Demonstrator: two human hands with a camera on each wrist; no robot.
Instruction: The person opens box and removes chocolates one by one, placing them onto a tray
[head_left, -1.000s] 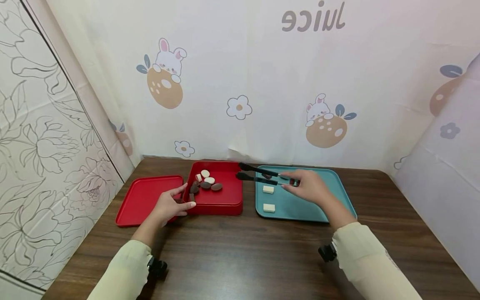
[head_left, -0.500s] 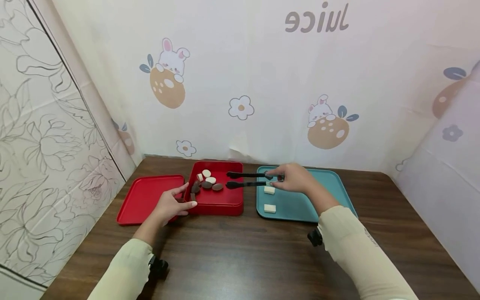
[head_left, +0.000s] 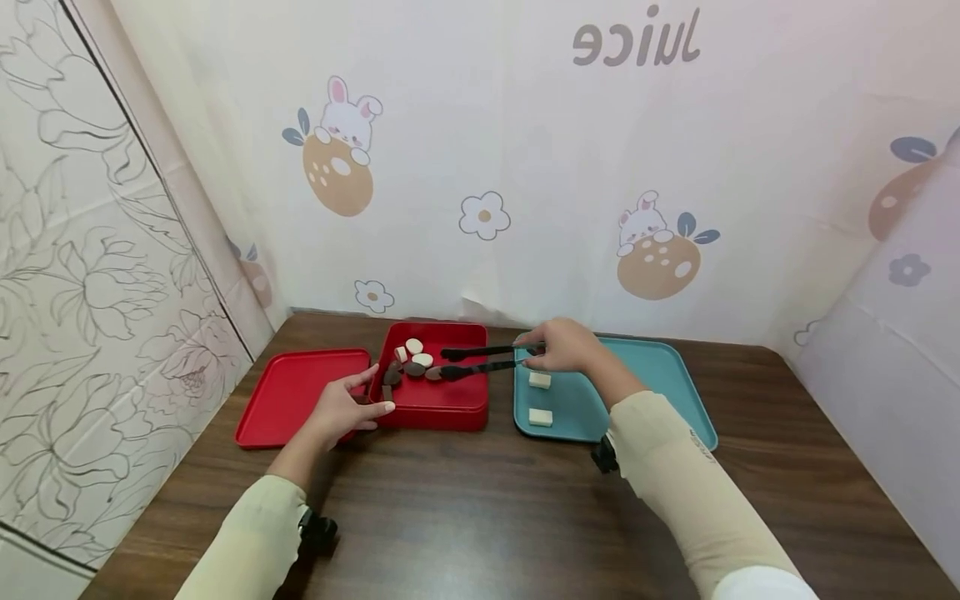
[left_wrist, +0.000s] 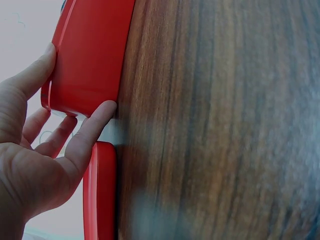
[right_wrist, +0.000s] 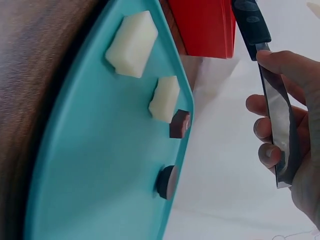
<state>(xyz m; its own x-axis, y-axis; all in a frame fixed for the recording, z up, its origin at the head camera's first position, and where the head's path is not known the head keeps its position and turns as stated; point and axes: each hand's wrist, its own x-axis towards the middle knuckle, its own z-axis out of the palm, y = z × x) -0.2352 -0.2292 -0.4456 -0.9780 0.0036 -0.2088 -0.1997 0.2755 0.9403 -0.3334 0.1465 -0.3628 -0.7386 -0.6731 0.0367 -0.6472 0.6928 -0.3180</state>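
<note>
My left hand (head_left: 337, 412) rests on the near-left corner of an open red box (head_left: 435, 417). Its thumb and outstretched fingers touch the box walls. Inside lie white oval pieces (head_left: 422, 360), brown oval pieces (head_left: 414, 369) and small bars, which look like chocolates. In my right hand (head_left: 566, 343), black-tipped metal tongs (head_left: 487, 367) are held pointing left, their arms apart. The lower tip is beside the rightmost brown oval; whether it touches is unclear. Cream blocks (right_wrist: 132, 44), a dark faceted piece (right_wrist: 180, 123) and a dark round piece (right_wrist: 166, 181) lie on a teal tray (head_left: 585, 408).
A red lid-like tray (head_left: 277, 400) lies left of the box, partly behind my left hand. The teal tray stands to the right of the box. Behind the brown wooden table (head_left: 465, 517) hangs a patterned cloth backdrop (head_left: 495, 125).
My right hand has moved left with the tongs, from over the teal tray until their tips are inside the red box. The left hand stays against the box.
</note>
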